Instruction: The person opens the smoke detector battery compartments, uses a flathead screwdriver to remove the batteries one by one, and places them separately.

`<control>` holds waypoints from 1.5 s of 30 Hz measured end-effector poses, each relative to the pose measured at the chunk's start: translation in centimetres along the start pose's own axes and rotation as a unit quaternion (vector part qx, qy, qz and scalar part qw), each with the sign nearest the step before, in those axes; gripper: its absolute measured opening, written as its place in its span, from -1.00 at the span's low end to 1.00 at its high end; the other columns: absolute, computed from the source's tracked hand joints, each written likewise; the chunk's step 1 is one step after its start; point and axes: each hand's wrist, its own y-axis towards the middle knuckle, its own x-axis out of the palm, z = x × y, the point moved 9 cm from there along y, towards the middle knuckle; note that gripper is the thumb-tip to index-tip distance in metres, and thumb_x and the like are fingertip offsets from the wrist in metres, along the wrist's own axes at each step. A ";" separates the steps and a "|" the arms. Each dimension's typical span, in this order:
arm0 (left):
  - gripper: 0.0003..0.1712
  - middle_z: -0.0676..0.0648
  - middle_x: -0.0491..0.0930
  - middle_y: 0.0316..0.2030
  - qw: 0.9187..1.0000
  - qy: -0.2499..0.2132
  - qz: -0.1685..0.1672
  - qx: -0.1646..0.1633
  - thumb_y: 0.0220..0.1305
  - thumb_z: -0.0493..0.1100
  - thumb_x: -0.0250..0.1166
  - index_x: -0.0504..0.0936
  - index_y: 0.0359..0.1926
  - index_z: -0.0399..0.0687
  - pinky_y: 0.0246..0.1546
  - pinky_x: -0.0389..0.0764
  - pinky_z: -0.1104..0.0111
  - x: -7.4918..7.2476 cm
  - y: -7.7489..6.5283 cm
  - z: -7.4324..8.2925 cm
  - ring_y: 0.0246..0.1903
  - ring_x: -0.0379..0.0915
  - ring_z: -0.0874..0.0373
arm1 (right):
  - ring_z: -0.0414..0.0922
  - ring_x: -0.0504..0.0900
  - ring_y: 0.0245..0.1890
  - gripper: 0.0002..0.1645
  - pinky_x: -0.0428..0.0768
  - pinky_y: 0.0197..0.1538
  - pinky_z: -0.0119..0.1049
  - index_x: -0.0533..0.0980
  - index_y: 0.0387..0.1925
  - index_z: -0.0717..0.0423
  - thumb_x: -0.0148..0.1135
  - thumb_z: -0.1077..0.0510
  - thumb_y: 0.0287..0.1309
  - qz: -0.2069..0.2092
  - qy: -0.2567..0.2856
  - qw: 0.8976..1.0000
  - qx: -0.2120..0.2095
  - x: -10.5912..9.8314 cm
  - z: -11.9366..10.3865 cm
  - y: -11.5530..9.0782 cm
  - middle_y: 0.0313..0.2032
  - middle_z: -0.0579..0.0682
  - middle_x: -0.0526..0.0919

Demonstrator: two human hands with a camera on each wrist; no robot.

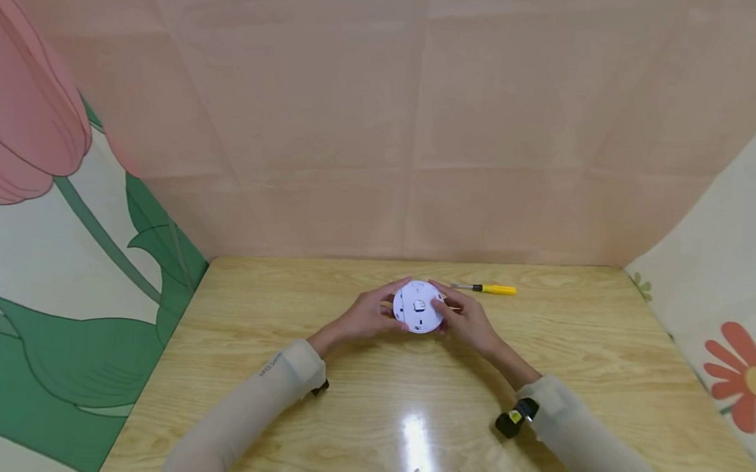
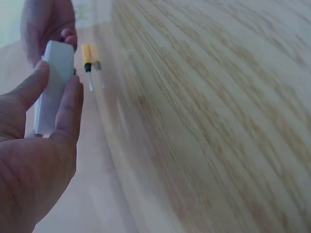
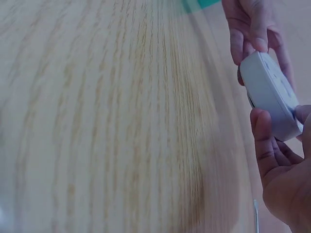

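A round white device [image 1: 416,294], which looks like a smoke detector, is held up between both hands above the table. Its flat face, with slots and a small part at the middle, is turned toward the head camera. My left hand [image 1: 367,313] grips the rim from the left, thumb and fingers on opposite edges. On the other side my right hand [image 1: 472,324] holds the rim, its thumb lying on the flat face. The left wrist view shows the smooth side wall of the smoke detector [image 2: 58,65] between thumb and fingers.
Behind the right hand, a screwdriver [image 1: 499,290] with a yellow handle lies on the wooden table [image 1: 274,288]. A plain pinkish cloth backdrop [image 1: 331,156] rises at the table's far edge. Flower-printed sheets stand on the left and right.
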 end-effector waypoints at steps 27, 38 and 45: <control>0.05 -0.22 0.63 0.13 0.997 -0.011 -0.002 -0.077 0.20 -0.36 0.58 0.26 0.63 -0.04 0.04 0.70 0.32 0.4 -0.3 -1.8 -0.01 0.68 0.03 | -0.06 0.70 -0.28 -0.32 0.79 -0.24 -0.19 0.34 0.52 0.30 0.28 0.16 0.51 -0.032 -0.029 0.997 0.061 1.8 1.2 -0.3 -0.19 0.22 0.76; 0.01 -0.19 0.63 0.23 0.997 0.019 0.001 -0.080 0.21 -0.33 0.57 0.30 0.61 -0.03 0.19 0.65 0.21 0.3 0.4 -1.8 0.15 0.62 -0.05 | -0.10 0.61 -0.25 -0.35 0.54 -0.27 -0.36 0.47 0.46 0.13 0.36 0.03 0.45 0.002 -0.152 0.988 0.026 1.0 0.6 -0.2 -0.08 0.12 0.78; -0.13 -0.20 0.65 0.19 0.997 0.002 0.003 -0.073 0.28 -0.32 0.53 0.39 0.55 -0.11 0.12 0.67 0.24 0.3 0.7 -1.8 0.09 0.63 -0.02 | -0.02 0.66 -0.05 -0.33 0.59 -0.14 -0.34 0.44 0.48 0.16 0.35 0.04 0.46 -0.005 -0.145 0.989 0.029 0.9 1.0 -0.4 0.23 0.25 0.68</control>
